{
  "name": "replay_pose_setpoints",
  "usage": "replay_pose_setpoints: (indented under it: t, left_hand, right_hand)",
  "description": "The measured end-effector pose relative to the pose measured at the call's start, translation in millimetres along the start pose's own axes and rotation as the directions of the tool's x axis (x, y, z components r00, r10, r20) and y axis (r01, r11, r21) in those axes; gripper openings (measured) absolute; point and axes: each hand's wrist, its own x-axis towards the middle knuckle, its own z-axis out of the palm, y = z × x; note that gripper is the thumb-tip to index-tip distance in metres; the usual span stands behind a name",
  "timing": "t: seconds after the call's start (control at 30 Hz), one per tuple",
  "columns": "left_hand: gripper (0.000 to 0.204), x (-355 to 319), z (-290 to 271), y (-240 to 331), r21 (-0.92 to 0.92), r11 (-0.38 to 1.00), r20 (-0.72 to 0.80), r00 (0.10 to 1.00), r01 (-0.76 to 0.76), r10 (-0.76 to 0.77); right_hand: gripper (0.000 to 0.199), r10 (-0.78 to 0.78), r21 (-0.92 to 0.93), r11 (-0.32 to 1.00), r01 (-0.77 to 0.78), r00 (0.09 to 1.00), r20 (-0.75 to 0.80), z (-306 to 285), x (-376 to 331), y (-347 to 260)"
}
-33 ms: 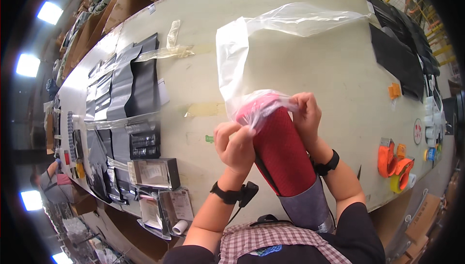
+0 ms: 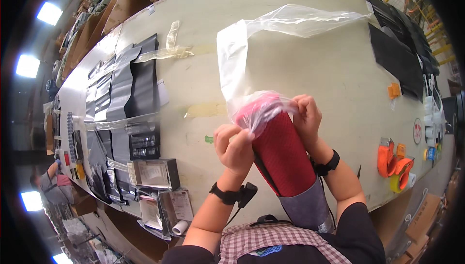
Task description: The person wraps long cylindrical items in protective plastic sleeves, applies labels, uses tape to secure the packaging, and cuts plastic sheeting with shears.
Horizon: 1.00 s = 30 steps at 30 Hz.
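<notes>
A long red textured roll [image 2: 286,160] with a grey lower part [image 2: 304,203] leans from my body toward the table, its far end pinkish under clear film. The mouth of a clear plastic bag [image 2: 261,111] is drawn over that far end. My left hand [image 2: 235,147] pinches the bag's edge at the roll's left side. On the other side, my right hand [image 2: 306,118] grips the same edge with bent fingers. Away from the roll, the rest of the bag trails as a flat, whitish strip [image 2: 232,55] over the table.
Dark grey plastic bags [image 2: 143,80] lie under clear tape on the left of the pale table [image 2: 310,70]. Small boxes with papers [image 2: 154,173] stand near the left front. Orange tape dispensers [image 2: 387,160] sit at the right, with black sheets [image 2: 397,63] behind them.
The bag's edge and the strip behind it have shifted very slightly toward me. Both hands keep their hold on the bag.
</notes>
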Motion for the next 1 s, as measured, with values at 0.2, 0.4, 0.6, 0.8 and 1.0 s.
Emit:
replay_pose_setpoints:
  t: [0.2,0.4,0.6,0.8,1.0]
  left_hand:
    - [0.02,-80.3,-24.4,-15.5,0.017,0.947,0.409,0.862,0.32,-0.299]
    - [0.018,-98.6,-24.5,60.2,-0.106,0.991,0.625,0.78,0.083,0.001]
    - [0.017,-85.7,-22.6,46.1,-0.008,1.0,0.72,0.694,0.001,0.005]
    - [0.012,-91.3,-13.6,43.6,0.007,0.998,0.66,0.75,0.063,-0.052]
    - [0.009,-118.7,-10.0,29.3,-0.33,0.612,0.576,0.667,0.719,-0.473]
  right_hand:
    - [0.013,-0.405,-0.162,0.75,0.641,0.64,0.653,-59.1,-11.3,11.9]
    - [0.013,-0.047,-0.469,0.764,0.443,0.763,0.644,-101.2,-83.2,0.9]
    - [0.008,0.343,-0.65,0.724,-0.233,0.938,0.046,-255.0,-202.1,-113.5]
    - [0.042,0.767,0.057,-0.372,-0.926,-0.342,-0.543,-453.4,-475.8,-198.1]
    - [0.06,0.958,0.454,-0.284,-0.844,-0.267,0.104,-349.1,-524.1,-230.6]
